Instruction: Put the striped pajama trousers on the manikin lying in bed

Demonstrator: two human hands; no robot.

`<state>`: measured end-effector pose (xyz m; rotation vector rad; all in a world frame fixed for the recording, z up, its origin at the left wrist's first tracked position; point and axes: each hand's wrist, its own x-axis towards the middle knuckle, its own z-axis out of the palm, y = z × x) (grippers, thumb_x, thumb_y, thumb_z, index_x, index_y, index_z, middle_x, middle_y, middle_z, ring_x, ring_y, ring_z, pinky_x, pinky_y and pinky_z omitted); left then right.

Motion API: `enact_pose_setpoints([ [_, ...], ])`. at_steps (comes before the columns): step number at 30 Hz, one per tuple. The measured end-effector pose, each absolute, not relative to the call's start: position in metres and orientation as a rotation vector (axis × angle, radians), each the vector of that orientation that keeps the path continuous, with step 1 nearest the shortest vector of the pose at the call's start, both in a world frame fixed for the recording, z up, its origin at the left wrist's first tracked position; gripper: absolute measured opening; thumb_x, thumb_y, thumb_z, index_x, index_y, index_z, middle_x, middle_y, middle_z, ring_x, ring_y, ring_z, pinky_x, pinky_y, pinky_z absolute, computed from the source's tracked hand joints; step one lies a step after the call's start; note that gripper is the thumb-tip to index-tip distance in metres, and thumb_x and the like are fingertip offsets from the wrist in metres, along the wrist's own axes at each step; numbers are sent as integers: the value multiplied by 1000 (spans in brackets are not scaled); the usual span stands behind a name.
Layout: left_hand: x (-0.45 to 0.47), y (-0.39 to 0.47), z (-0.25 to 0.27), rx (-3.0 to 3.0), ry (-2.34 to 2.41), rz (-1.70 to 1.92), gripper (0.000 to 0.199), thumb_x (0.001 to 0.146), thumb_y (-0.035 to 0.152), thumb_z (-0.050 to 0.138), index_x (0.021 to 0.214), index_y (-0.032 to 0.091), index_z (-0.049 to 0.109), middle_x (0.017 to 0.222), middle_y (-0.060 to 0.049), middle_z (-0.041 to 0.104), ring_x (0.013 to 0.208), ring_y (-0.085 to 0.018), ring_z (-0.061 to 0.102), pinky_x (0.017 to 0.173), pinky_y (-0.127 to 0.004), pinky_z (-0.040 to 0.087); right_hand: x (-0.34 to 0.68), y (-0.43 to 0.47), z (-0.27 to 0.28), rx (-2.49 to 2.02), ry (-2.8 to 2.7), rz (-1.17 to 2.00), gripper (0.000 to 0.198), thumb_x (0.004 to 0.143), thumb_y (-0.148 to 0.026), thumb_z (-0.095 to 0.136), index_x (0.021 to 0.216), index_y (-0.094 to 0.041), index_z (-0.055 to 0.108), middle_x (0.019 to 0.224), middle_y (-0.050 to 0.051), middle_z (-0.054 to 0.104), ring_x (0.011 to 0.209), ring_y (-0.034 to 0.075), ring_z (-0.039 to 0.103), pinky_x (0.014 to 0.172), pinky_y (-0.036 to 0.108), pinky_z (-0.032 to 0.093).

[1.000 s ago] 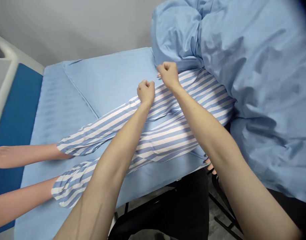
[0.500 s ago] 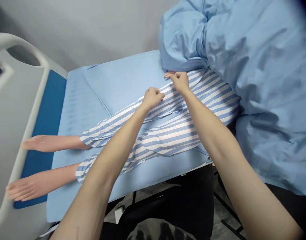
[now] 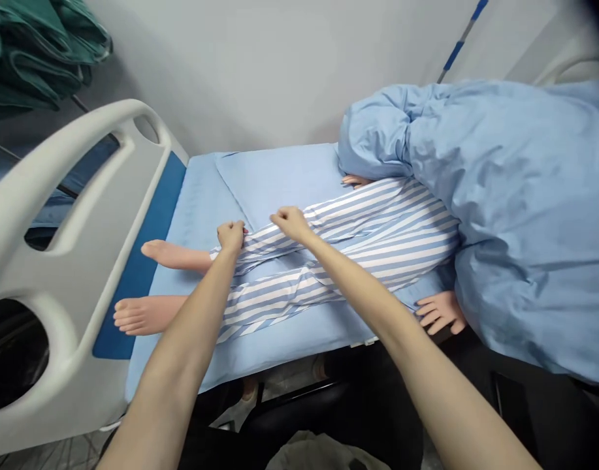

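Observation:
A figure with manikin-like feet lies on a bed in blue-and-white striped trousers. My left hand is closed in a fist at the far leg's lower part, close above the hem. Farther up the same leg, around the knee, is my right hand, also a fist, with its thumb side up. Neither fist shows cloth pulled up into it. Whether the knuckles press on the leg or hover just over it I cannot tell. My left forearm hides part of the near shin.
A bulky blue quilt covers the figure's upper body, with one of its hands showing below. The grey footboard rises on the left. Light blue sheeting covers the mattress. Green cloth hangs at upper left.
Both fists have moved down the far leg towards the foot, from the thigh and knee to the knee and shin. My view has shifted, showing more of the footboard.

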<state>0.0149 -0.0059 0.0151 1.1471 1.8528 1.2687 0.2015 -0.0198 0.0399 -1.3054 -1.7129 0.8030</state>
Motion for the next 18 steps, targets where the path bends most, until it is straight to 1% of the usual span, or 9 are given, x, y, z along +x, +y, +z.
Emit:
enact_pose_setpoints([
  [3,11,-6,17,1074,1841,1289,21,68,20,59,49,20,50,46,1,47,48,-12,40,49,-26,32,143,-18,26,-1268,-1697,844,40,91,-31,52,57,-21,33,55,-6,30,59,9,26,57,25,23],
  [5,11,-2,23,1133,1742,1411,24,69,20,59,49,20,47,46,3,42,50,-11,40,51,-25,33,120,-17,14,-1310,-1602,871,41,95,-32,49,58,-21,34,57,-5,31,61,9,29,59,26,24],
  [7,8,2,25,1206,1658,1466,26,71,20,60,49,20,45,48,3,42,52,-11,43,55,-24,37,110,-13,7,-1339,-1532,891,42,96,-32,48,58,-21,34,57,-5,32,61,9,32,60,27,25],
  [10,3,-1,14,1196,1693,1384,27,72,18,59,49,20,46,49,2,48,54,-12,47,58,-24,39,115,-3,10,-1325,-1529,882,42,93,-29,53,58,-21,33,57,-5,30,61,10,32,61,27,27],
  [13,5,-7,-2,1159,1780,1249,26,72,18,60,49,20,49,49,0,51,53,-13,47,57,-26,37,138,12,18,-1329,-1568,786,41,93,-30,55,59,-21,33,58,-5,30,62,10,31,63,26,27],
  [16,27,-1,-4,1209,1732,1311,26,73,18,60,49,20,49,48,1,49,53,-13,47,57,-26,37,162,24,14,-1408,-1570,697,40,94,-28,54,59,-21,36,59,-4,31,62,11,32,63,26,27],
  [18,50,8,1,1263,1639,1395,28,74,16,59,50,21,46,49,2,46,54,-12,46,58,-25,38,175,31,7,-1445,-1539,682,39,96,-28,52,61,-21,36,61,-4,31,62,12,32,64,26,28],
])
